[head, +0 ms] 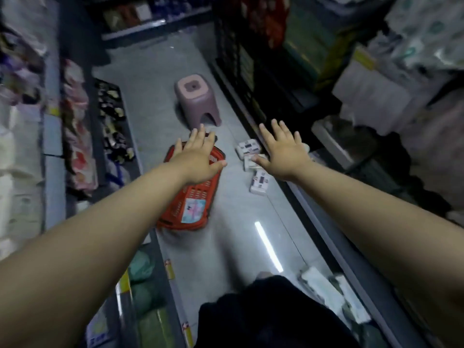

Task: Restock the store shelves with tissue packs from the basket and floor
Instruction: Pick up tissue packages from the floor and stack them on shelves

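A red plastic basket [193, 204] lies on the grey aisle floor, with one pink-and-blue tissue pack [193, 210] showing through it. Three white tissue packs lie on the floor to its right: one [247, 147] farthest, one [251, 164] in the middle, one [259, 184] nearest. My left hand [198, 156] is stretched out flat above the basket's far end, fingers spread, holding nothing. My right hand [283, 149] is stretched out flat over the floor packs, fingers spread and empty, partly covering the middle pack.
A pink plastic stool [198, 100] stands on the floor just beyond the basket. Stocked shelves [75, 136] line the left side, and shelves with bulky paper goods [371, 91] line the right. Dark clothing [271, 315] fills the bottom centre.
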Available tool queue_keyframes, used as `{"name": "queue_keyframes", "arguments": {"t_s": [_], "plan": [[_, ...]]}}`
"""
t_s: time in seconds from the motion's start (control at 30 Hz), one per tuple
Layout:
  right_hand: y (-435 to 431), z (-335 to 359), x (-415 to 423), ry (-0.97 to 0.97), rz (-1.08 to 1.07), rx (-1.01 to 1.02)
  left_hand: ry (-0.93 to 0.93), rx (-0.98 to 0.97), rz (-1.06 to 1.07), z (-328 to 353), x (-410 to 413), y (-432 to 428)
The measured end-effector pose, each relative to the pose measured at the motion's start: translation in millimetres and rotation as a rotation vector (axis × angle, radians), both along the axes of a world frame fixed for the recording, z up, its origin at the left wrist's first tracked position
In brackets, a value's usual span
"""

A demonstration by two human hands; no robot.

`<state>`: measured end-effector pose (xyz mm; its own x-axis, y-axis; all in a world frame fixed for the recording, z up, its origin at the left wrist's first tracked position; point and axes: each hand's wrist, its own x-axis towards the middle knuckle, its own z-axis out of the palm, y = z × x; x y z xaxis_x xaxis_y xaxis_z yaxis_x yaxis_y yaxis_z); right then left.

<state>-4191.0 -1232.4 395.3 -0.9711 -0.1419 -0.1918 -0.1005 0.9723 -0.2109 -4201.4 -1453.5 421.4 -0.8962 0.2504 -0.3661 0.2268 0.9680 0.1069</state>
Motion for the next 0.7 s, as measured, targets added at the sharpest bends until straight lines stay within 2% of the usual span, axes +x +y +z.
{"name": "queue_keyframes", "arguments": {"t_s": [0.2, 0.37, 0.7], "plan": [[82, -48, 76, -0.071, -0.225, -0.003, -0.128, -0.006, -0.251, -53, 28, 97], [149, -114, 160, -0.218, -0.389, 0.002, -0.225, -0.063, -0.418, -116, 71, 176], [277, -288, 311, -0.458, -0.548, -0.051, -0.354, -0.165, -0.629, -300, 178, 332]]}}
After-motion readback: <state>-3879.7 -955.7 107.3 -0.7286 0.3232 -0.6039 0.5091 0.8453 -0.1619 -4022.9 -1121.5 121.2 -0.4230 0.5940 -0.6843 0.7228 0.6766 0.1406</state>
